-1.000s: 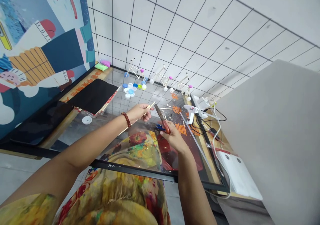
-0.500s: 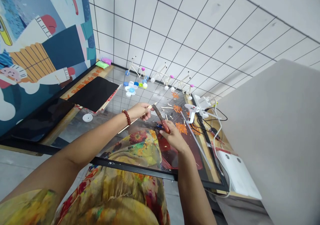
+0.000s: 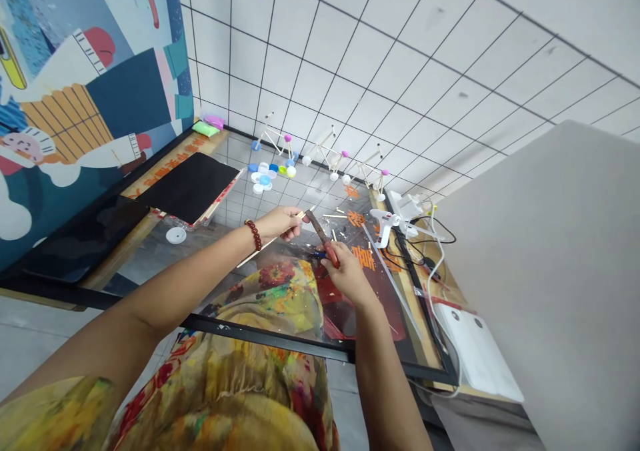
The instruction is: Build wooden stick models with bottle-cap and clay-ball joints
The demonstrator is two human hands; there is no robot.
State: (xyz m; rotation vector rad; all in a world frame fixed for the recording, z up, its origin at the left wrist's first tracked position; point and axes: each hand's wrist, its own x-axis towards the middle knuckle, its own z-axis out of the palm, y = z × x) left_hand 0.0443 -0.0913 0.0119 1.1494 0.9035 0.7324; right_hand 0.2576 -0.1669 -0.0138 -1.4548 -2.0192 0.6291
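Note:
My left hand [image 3: 286, 223], with a beaded bracelet at its wrist, is closed on thin wooden sticks [image 3: 257, 252] over the glossy table. The sticks slant from lower left up to the fingertips. In my right hand [image 3: 346, 271] is the red handle of a knife [image 3: 316, 226]; its dark blade points up and left, and its tip is at the stick ends by my left fingers. Short stick pieces [image 3: 334, 216] and small shavings lie just right of the blade. Something blue, partly hidden, lies behind the knife handle.
Three stick models [image 3: 327, 156] with round caps stand along the back edge. Loose bottle caps [image 3: 264, 179] lie before them. A black sheet [image 3: 190, 185] and a white lid [image 3: 176, 235] are at left. At right are a white glue gun [image 3: 384, 226], cables and a white box [image 3: 477, 351].

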